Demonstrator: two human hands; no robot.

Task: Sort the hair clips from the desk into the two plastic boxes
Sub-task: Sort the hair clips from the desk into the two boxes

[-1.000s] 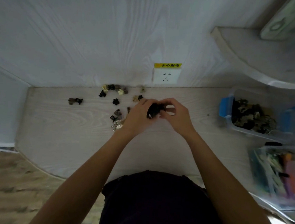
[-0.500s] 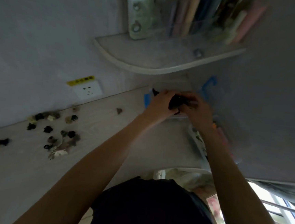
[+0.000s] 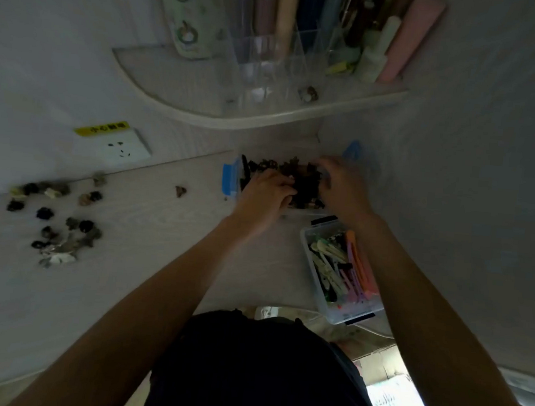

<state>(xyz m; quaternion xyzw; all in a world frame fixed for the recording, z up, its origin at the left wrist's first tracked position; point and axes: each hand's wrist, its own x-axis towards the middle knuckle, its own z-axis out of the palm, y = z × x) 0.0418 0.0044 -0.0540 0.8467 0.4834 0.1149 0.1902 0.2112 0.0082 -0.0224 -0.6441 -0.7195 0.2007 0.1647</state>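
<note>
A: Report hand positions.

B: Both forearms extend forward to the far box (image 3: 229,180), the one with the blue latch. The left hand (image 3: 265,193) rests on the dark clips (image 3: 306,186) heaped in it, fingers curled into the heap. The right hand (image 3: 342,183) lies over the heap's right side, fingers bent down. Whether either hand actually pinches a clip cannot be determined.

A: Surroundings?

B: The near box (image 3: 340,316), just right of the forearms, holds pastel clips (image 3: 341,267). Loose clips (image 3: 60,223) lie scattered at the left of the surface (image 3: 146,244); one single clip (image 3: 180,191) lies nearer the far box. A wall socket (image 3: 120,149) and a corner shelf (image 3: 244,120) sit beyond.
</note>
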